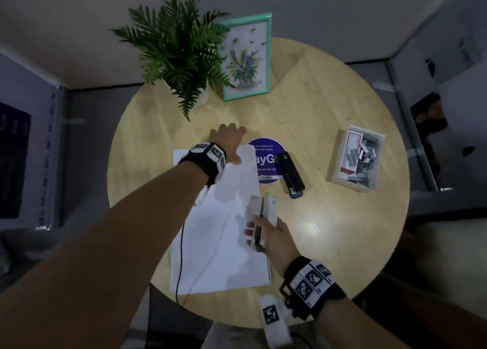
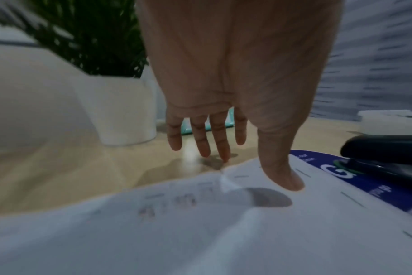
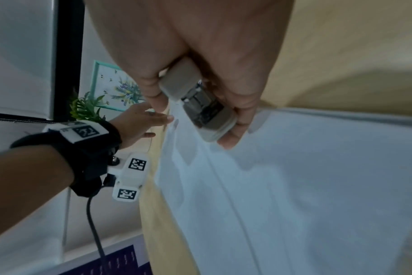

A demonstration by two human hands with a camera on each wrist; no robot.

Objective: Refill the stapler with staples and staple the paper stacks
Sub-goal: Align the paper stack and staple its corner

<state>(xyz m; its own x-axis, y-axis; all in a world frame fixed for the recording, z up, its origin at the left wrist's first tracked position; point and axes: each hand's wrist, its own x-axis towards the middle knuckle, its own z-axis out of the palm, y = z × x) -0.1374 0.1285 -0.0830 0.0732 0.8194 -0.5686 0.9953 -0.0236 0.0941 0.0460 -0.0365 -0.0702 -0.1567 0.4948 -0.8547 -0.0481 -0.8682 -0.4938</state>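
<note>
White paper stacks [image 1: 221, 230] lie overlapping in the middle of a round wooden table [image 1: 329, 230]. My right hand [image 1: 266, 232] grips a beige stapler [image 1: 270, 209] over the stack's right edge; the wrist view shows its metal rear end [image 3: 200, 106] between my fingers. My left hand [image 1: 232, 137] reaches to the far end of the paper [image 2: 200, 223], fingers straight, fingertips [image 2: 223, 154] on the table just past the edge and thumb hovering above the sheet. A black stapler [image 1: 291, 174] lies to the right. Staples fill a shallow tray [image 1: 355, 158] at the far right.
A potted fern [image 1: 179, 56] in a white pot [image 2: 120, 111] and a teal-framed flower picture [image 1: 246, 58] stand at the back. A round purple sticker [image 1: 266, 161] is partly under the paper. A black cable [image 1: 180, 256] trails over the stack's left side.
</note>
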